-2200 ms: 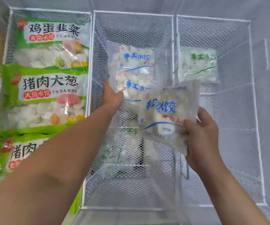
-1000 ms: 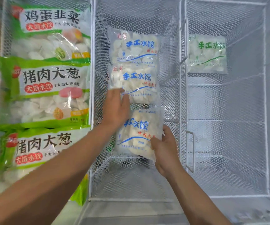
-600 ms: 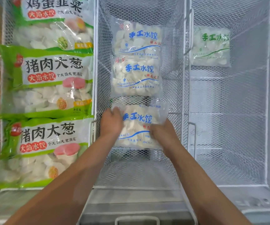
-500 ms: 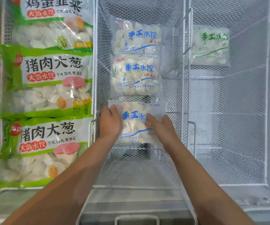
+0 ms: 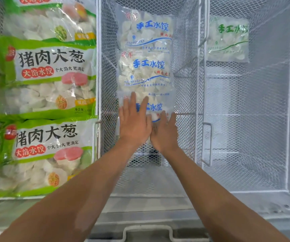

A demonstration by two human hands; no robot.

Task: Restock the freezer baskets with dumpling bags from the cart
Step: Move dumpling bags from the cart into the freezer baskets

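Note:
A clear dumpling bag with blue print (image 5: 158,107) lies in the middle wire basket (image 5: 184,95), nearest of three such bags. Beyond it the second bag (image 5: 146,72) and the far bag (image 5: 146,30) lie in a row. My left hand (image 5: 134,122) lies flat on the near bag's left part with straight fingers. My right hand (image 5: 164,132) presses on the bag's lower right, fingers extended. Both hands hide most of this bag.
The left basket (image 5: 97,70) holds large green dumpling bags (image 5: 51,79). The right basket (image 5: 289,102) holds one clear bag with green print (image 5: 228,39) at its far end. A white freezer rim with a handle (image 5: 147,230) runs along the front.
The right hand carried the blue-print bag down into the middle basket and laid it in front of the other two. Both hands went from gripping its edges to lying flat on it.

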